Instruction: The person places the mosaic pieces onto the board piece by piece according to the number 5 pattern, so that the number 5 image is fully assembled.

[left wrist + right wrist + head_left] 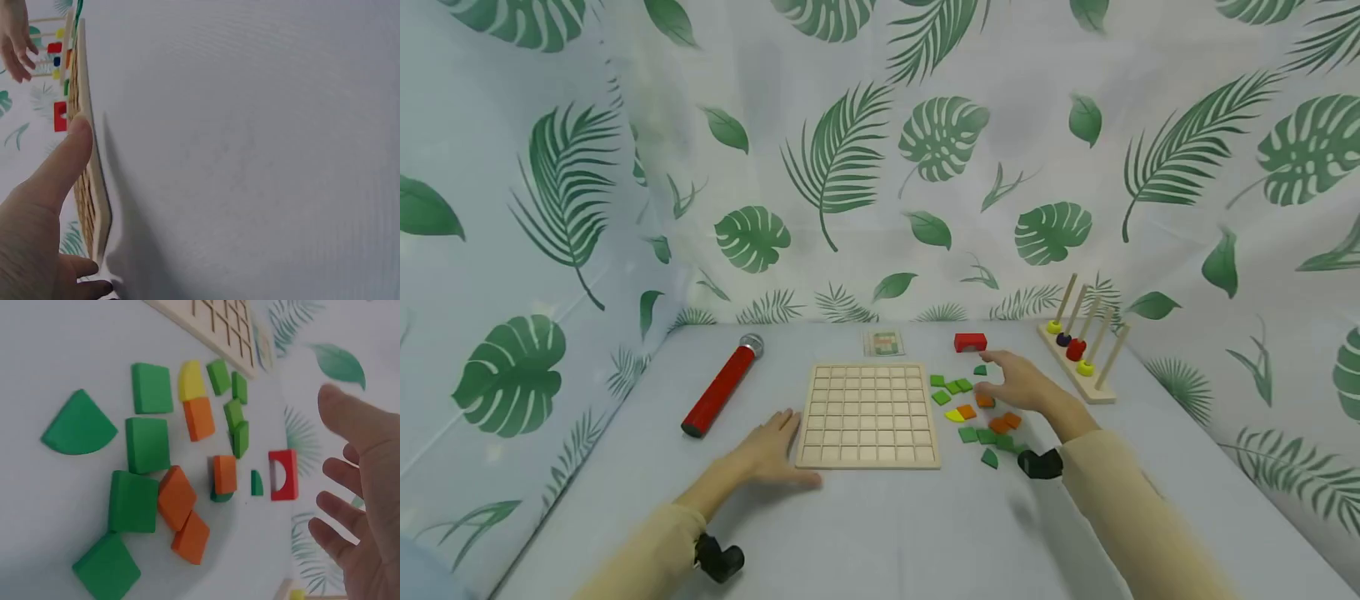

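A square wooden grid board (pixel 868 465) lies flat in the middle of the table, its cells bare. My left hand (pixel 771 450) rests at the board's left edge, fingers along that side and thumb near the front corner; in the left wrist view the thumb overlaps the board's edge (pixel 100 181). To the right of the board, my right hand (pixel 1018 383) hovers over loose tiles with nothing in it, its fingers apart. These include green squares (pixel 153 389), orange tiles (pixel 199 419), a yellow rounded tile (pixel 191 381), small light green tiles (pixel 219 377) and a green quarter circle (pixel 79 425).
Behind the tiles sits a red block (pixel 970 342) with an arched cutout. A wooden peg stand (pixel 1101 396) with coloured beads stands at the right. Left of the board lies a red microphone (pixel 718 392). A small flat card (pixel 883 342) lies behind the board, before a leaf-patterned cloth.
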Tool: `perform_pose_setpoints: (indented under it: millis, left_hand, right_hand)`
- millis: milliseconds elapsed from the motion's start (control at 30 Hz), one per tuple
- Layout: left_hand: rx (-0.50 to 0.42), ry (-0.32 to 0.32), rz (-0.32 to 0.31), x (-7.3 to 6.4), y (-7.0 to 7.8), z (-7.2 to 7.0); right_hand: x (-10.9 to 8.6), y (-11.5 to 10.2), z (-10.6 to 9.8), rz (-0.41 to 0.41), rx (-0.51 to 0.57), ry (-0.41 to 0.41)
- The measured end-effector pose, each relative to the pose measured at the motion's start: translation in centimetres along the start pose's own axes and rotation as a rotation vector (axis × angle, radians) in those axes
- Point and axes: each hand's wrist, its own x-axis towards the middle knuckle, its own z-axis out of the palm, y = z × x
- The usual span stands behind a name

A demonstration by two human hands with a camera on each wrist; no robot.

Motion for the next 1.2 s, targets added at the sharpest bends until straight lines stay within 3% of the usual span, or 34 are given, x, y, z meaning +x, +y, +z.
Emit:
perform_pose_setpoints:
  millis: [133,267,467,667,933,1200]
  left_hand:
    - [0.002,0.018,0.001,-0.2,-0.4,1.1]
    - [0.019,0.037,-0.011,-0.5,-0.3,1.5]
    - [0.029,-0.018,-0.035,-0.7,0.3,1.2]
    - [0.057,-0.069,-0.028,0.3,1.0,1.2]
    - [0.073,-0.063,-0.038,1.1,0.9,1.2]
    - [0.078,-0.085,-0.095,1.1,0.5,0.4]
  right_hand:
    - [1.0,1.2,0.9,0.047,0.061,0.027]
    - [1.6,2.1,2.6,0.104,0.113,0.002]
    - [2.0,2.5,5.2,0.167,0.16,-0.027]
    - [2.5,2.9,6.0,0.201,0.083,-0.07]
    - [4.4,2.6,6.0,0.143,-0.13,-0.086]
    - [6.3,2.2,5.9,0.203,-0.035,-0.06]
